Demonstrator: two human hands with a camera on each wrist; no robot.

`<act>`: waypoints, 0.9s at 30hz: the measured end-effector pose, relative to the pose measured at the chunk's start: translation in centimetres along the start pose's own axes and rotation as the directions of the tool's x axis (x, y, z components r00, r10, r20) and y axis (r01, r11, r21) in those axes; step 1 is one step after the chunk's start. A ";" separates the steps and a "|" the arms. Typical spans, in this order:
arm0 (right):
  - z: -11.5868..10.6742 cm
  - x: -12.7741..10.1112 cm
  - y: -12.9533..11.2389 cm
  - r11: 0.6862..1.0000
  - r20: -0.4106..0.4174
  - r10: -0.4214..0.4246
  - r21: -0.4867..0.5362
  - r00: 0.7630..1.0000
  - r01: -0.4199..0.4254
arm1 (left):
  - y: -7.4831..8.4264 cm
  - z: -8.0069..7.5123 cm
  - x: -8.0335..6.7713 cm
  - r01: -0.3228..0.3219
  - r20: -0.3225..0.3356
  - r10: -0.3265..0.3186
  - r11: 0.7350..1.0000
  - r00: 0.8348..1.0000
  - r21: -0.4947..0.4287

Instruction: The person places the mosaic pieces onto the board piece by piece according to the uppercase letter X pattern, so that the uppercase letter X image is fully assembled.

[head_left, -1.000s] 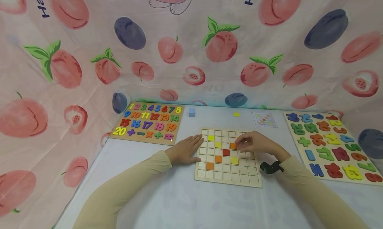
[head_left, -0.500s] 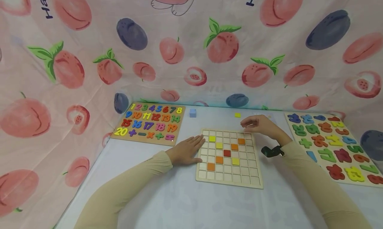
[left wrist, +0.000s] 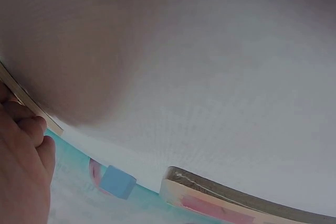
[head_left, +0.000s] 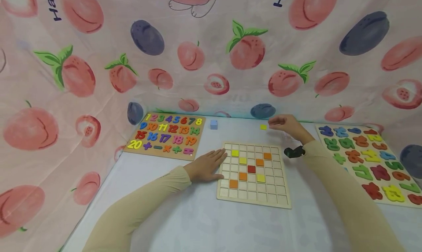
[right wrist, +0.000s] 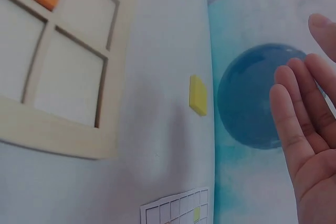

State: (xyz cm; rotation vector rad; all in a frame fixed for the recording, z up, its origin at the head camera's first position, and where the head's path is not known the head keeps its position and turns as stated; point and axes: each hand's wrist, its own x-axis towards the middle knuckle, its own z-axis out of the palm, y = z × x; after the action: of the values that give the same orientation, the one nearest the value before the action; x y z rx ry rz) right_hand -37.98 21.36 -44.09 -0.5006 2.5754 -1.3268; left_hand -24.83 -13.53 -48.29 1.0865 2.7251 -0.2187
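Note:
A wooden grid board (head_left: 254,204) lies mid-table, with yellow, orange and red square tiles in some of its cells. My left hand (head_left: 206,166) rests at the board's left edge, fingers extended onto its rim; the left wrist view shows those fingers (left wrist: 32,129) by the wooden edge. Beyond the board's far right corner, my right hand (head_left: 286,126) hovers beside a loose yellow tile (head_left: 263,127). In the right wrist view the tile (right wrist: 197,95) stands apart from the fingers (right wrist: 286,114), which are fairly straight with nothing between them.
A number puzzle board (head_left: 194,155) lies at the left, and a second puzzle board (head_left: 333,156) at the right. A light blue block (head_left: 214,125) sits near the back. A printed grid card (right wrist: 176,208) lies under the right arm. Patterned cloth (head_left: 211,61) rises behind the table.
My right hand has moved off the board, away to the back beside the loose yellow tile, uncovering an orange tile at the board's upper right. The left hand stays at the board's edge.

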 end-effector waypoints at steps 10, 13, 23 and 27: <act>-0.2 2.0 0.1 0.998 -0.052 0.039 0.048 0.998 -0.036 | -0.1 0.3 0.2 0.010 0.016 -0.010 1.000 1.000 0.006; -0.1 2.4 0.3 0.996 -0.070 0.046 0.073 0.996 -0.041 | -0.1 0.3 0.2 0.009 0.017 -0.009 1.000 1.000 0.007; 0.8 3.9 1.9 0.998 -0.152 0.052 0.029 0.987 -0.048 | 0.0 0.1 0.0 0.009 0.009 -0.009 1.000 1.000 -0.007; 1.4 4.2 2.4 0.996 -0.166 0.085 0.022 0.982 -0.082 | 0.0 0.1 0.0 0.009 0.005 -0.009 1.000 1.000 -0.002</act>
State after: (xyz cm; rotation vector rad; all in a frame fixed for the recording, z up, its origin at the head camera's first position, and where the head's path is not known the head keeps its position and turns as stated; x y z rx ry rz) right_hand -41.88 20.01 -46.90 -0.2860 2.6833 -1.4145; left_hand -24.82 -13.55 -48.35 1.0723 2.7254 -0.2189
